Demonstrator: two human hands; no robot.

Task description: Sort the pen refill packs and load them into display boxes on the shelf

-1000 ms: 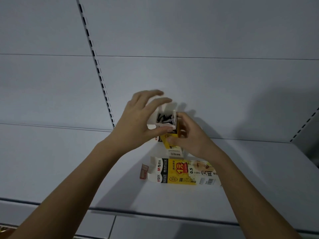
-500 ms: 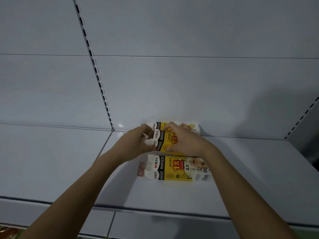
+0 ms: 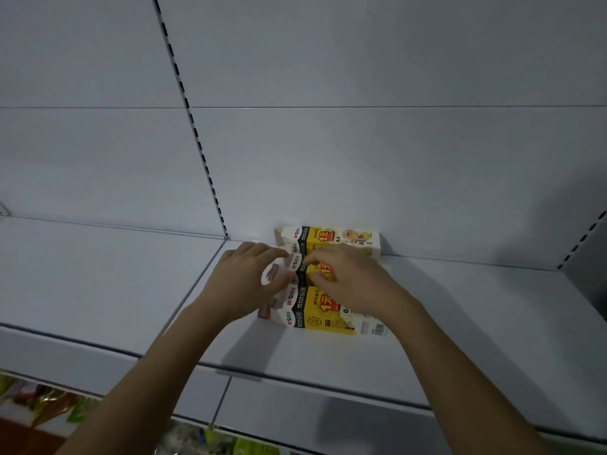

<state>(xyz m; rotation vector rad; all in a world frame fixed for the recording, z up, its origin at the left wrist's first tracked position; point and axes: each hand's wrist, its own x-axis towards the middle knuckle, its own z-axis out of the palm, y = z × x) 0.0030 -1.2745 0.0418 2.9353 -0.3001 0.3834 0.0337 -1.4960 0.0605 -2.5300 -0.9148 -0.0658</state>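
- Three oblong cardboard display boxes, printed in white, black and yellow, are laid flat in a row on the pale grey shelf [image 3: 476, 316].
- The rear box [image 3: 331, 238] is set against the smooth back panel [image 3: 361, 165]; the middle box [image 3: 303, 270] lies just in front of it, and the front box [image 3: 315, 311] nearest the shelf edge.
- The middle box is held at its white left end by the left hand [image 3: 246, 280], with thumb and fingers curled round the open flap.
- The top face of the middle box is pressed by the right hand [image 3: 351, 277], fingers bent and pinched on the yellow print; much of that box is hidden beneath it.
- The front box's right part is covered by the right wrist.
- A slotted metal upright [image 3: 193, 126] runs down the back panel to the left of the boxes.
- Blurred colourful packaging [image 3: 42, 402] is seen below the shelf at lower left.
- "M&G", "0.5" and a large red "1" are legible on the boxes; a barcode is printed on the front box. Smaller print cannot be read.
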